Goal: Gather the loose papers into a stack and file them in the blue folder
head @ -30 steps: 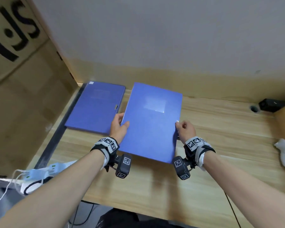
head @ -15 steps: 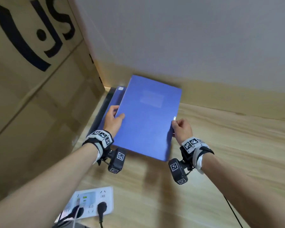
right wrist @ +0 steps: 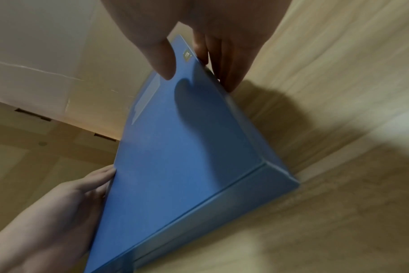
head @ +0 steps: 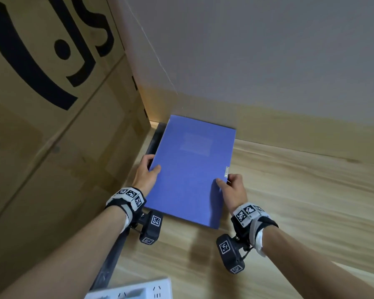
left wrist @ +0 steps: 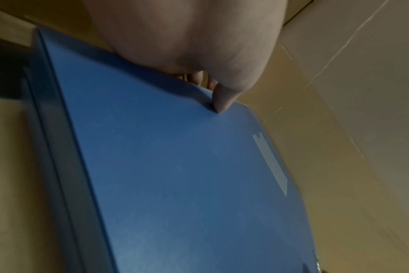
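A closed blue folder (head: 192, 169) lies lengthwise in the table's far left corner, its near end slightly raised. My left hand (head: 151, 167) grips its left edge, thumb on the cover and fingers underneath; the left wrist view shows the thumb (left wrist: 220, 103) pressing the cover (left wrist: 187, 184). My right hand (head: 226, 181) pinches the right edge below a small label, as the right wrist view shows, with the thumb (right wrist: 163, 64) on top of the folder (right wrist: 180, 147). No loose papers are visible.
A tall cardboard box (head: 52, 147) stands close on the left, and a wall (head: 268, 61) runs behind. The wooden table (head: 300, 201) stretches right. A white power strip (head: 138, 291) lies at the near edge.
Both hands have carried the folder left and toward the far corner, over a second blue folder that lay there; that one is now out of sight.
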Motion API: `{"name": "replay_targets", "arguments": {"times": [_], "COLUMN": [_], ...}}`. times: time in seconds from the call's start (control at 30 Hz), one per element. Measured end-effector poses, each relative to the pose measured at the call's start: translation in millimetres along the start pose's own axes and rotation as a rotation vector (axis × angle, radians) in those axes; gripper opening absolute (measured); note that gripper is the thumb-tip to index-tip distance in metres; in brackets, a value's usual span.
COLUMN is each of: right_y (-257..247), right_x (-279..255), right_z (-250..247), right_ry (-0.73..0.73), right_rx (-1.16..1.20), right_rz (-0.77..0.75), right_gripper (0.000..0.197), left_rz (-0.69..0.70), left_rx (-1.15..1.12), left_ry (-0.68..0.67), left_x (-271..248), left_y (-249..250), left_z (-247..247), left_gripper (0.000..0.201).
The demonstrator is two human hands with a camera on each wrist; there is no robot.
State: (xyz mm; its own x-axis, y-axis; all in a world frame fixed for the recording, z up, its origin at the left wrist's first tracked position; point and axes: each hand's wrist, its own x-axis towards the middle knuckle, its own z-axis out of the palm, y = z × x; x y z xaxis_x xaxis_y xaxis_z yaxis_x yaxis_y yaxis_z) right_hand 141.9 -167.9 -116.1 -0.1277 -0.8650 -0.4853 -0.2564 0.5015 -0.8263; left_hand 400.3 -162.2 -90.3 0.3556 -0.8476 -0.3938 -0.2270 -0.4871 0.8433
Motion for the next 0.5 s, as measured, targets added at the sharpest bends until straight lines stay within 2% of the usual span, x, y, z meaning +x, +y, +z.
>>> {"name": "replay_targets", "arguments": {"times": [0.3,0.5], "right_y": [8,8], "right_x": [-9,-13], "right_z": [9,13], "right_ry": [-0.045,-0.088], "right_rx": [-0.059,-0.131], "right_rz": [-0.058,-0.086], "right_gripper": [0.033,0.05], "left_rz": [-0.011,-0.022], "left_rx": [0.018,0.02], "left_ry": [0.033,0.042], "left_x": [4,7], "left_y": [-6,-7], "left_z": [3,5], "left_gripper": [0.024,0.023]}}
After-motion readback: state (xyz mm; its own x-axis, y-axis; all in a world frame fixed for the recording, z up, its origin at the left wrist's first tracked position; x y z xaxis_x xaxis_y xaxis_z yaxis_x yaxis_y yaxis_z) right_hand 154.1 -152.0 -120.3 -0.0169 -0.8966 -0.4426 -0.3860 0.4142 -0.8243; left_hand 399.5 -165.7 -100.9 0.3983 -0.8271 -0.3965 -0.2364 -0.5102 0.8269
